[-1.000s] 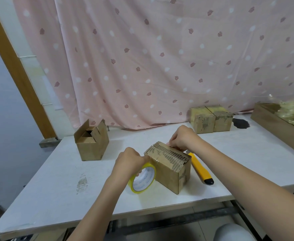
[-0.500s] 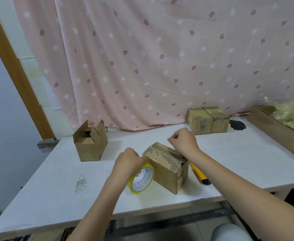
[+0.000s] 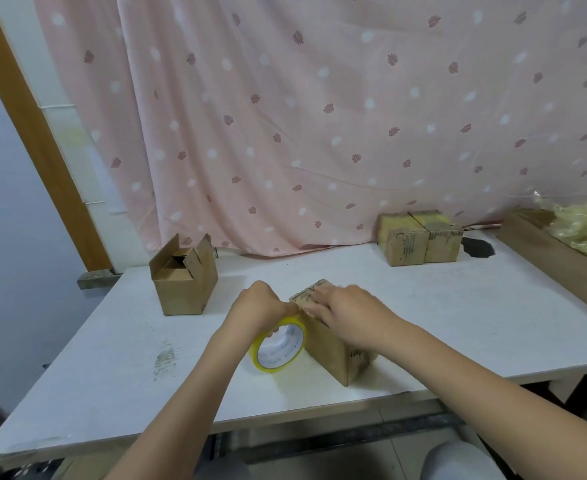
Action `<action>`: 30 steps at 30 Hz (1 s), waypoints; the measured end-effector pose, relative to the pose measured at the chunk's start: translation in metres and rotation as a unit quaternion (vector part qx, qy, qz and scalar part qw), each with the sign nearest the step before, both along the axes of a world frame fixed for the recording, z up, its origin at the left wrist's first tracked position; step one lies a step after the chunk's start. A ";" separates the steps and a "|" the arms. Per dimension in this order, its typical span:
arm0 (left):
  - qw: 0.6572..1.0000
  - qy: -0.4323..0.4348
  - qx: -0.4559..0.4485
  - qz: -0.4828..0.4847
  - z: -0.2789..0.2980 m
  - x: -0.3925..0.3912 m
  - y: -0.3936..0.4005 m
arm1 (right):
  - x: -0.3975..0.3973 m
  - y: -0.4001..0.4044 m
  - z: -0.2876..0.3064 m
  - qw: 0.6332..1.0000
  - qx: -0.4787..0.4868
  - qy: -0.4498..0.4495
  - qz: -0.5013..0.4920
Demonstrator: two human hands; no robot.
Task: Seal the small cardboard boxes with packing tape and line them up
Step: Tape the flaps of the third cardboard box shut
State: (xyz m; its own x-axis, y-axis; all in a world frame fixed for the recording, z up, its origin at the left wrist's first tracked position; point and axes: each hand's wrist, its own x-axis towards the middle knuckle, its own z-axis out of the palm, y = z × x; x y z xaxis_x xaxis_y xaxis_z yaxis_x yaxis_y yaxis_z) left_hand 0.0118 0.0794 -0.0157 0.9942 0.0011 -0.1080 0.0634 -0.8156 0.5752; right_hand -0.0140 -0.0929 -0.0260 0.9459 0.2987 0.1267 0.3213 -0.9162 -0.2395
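Head view: box being sealed (image 3: 333, 351) sits at table (image 3: 458, 334) centre-front, its top mostly hidden under the right hand (image 3: 345, 315), which lies flat w/ fingers straight, pressing the top. Left hand (image 3: 259, 306), at 9 o'clock of the box, curls round the yellow tape roll (image 3: 280, 344), roll touching the box's left face; its fingertips are hidden. Any tape on the box is too faint to make out. Open box (image 3: 184, 282) at 10 o'clock, flaps up. Two sealed boxes (image 3: 422, 242) side by side, touching, at 1 o'clock by the curtain (image 3: 320, 116).

Vs 0.5 s ago: right hand was a loose fist at the box's far edge, now spread flat on top. The yellow knife is now out of sight behind the right forearm.
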 end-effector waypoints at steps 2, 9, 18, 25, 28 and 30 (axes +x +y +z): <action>1.000 0.003 -0.001 -0.002 0.000 0.001 0.000 | -0.012 -0.002 -0.003 0.999 -0.027 0.033 0.021; 1.000 0.006 -0.008 -0.019 0.003 0.011 -0.003 | -0.026 -0.018 0.002 0.998 -0.047 0.023 0.044; 0.997 0.026 -0.062 -0.049 -0.004 0.018 0.008 | -0.022 -0.015 -0.002 0.997 -0.056 0.006 0.060; 0.981 0.013 -0.184 -0.067 -0.007 0.009 0.034 | -0.031 -0.009 -0.005 0.994 -0.096 -0.028 0.042; 0.979 -0.009 -0.189 -0.069 -0.010 0.006 0.035 | -0.033 -0.008 -0.004 0.994 -0.094 -0.032 0.040; 0.982 -0.025 -0.175 -0.067 -0.010 0.008 0.034 | -0.033 -0.007 -0.005 0.995 -0.094 -0.025 0.037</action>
State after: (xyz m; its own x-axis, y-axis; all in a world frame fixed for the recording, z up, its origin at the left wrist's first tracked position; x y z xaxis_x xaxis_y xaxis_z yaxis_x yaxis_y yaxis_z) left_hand 0.0200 0.1137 -0.0256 0.9868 -0.1593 -0.0301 -0.0663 -0.5663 0.8215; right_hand -0.0466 -0.1003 -0.0306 0.9143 0.3902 0.1083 0.3970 -0.9165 -0.0492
